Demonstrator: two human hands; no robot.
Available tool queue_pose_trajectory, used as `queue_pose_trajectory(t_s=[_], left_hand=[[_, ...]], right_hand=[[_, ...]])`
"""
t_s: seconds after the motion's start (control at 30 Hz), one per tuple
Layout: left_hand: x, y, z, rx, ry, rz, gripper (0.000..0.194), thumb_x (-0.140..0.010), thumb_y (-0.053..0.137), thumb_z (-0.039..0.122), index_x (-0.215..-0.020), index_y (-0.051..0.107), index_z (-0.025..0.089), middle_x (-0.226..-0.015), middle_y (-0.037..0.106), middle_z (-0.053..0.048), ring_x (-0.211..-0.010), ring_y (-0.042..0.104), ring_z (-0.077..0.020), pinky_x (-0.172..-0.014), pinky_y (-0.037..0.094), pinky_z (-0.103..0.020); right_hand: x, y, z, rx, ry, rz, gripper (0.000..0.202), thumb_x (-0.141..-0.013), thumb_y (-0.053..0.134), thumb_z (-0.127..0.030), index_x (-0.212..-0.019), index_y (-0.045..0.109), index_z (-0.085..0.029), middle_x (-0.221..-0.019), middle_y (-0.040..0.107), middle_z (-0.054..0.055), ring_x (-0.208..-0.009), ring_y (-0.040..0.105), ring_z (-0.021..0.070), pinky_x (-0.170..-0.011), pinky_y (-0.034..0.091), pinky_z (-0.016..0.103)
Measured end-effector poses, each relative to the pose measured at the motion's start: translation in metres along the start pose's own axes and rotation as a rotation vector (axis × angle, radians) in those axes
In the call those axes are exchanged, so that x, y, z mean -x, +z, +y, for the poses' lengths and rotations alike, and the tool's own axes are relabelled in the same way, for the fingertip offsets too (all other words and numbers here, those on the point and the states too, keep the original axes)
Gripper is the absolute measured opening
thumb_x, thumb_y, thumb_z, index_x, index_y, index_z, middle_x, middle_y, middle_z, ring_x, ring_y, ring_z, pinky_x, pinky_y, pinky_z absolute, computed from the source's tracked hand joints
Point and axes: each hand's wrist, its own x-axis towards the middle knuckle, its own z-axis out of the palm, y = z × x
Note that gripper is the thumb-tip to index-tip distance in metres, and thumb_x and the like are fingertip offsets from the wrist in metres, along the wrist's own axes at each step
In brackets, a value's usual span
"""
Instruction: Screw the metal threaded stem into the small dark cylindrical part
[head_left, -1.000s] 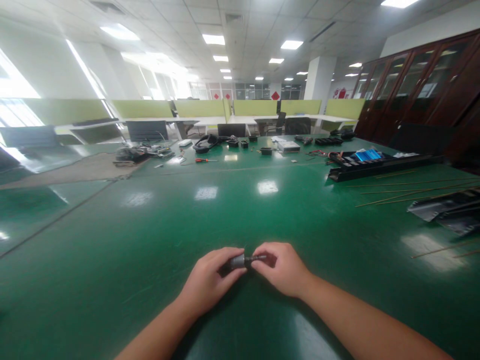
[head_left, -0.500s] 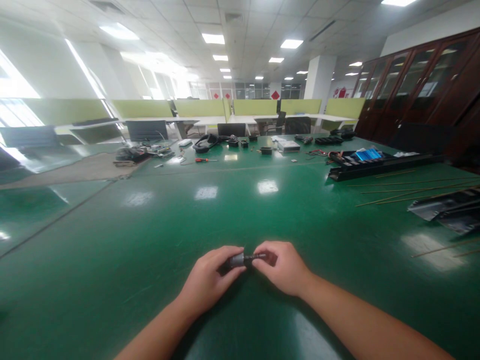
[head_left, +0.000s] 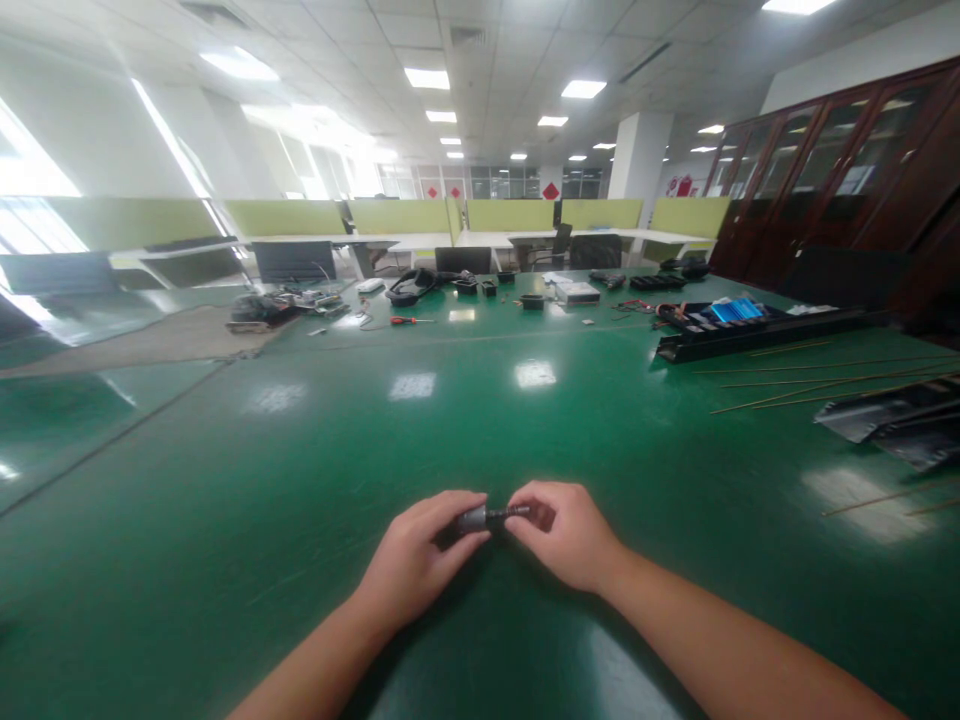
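Low in the middle of the view, a small grey cylinder with a thin dark shaft [head_left: 474, 518] lies crosswise between my two hands, just over the green tabletop [head_left: 465, 440]. My left hand [head_left: 416, 550] is closed around its thick grey end, thumb on the near side and fingers on the far side. On the other end, my right hand [head_left: 566, 535] pinches the thin shaft between thumb and fingertips. The left palm hides part of the cylinder, and the shaft's tip is partly covered by the right fingers. Its exact kind cannot be made out.
A red-handled screwdriver [head_left: 405, 320] lies further back, near a black headset-like item [head_left: 411, 287] and several small black boxes. At the right are a long black metal channel [head_left: 765, 335], thin brass-coloured rods [head_left: 795, 390] and dark metal brackets [head_left: 900, 420].
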Motion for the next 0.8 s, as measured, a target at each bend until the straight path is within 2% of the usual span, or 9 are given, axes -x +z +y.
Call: queue_pose_trajectory(t_s=[0.8], left_hand=[[-0.0020, -0.0020, 0.0038, 0.042, 0.040, 0.032, 0.026, -0.091, 0.064, 0.027, -0.117, 0.065, 0.024, -0.111, 0.069, -0.004, -0.102, 0.066, -0.0177, -0.093, 0.054, -0.028]], right_hand=[[-0.0006, -0.0006, 0.0001, -0.016, -0.028, 0.030, 0.007, -0.080, 0.068, -0.023, -0.083, 0.072, -0.020, -0.071, 0.068, 0.000, -0.061, 0.058, 0.0129, -0.058, 0.044, 0.022]])
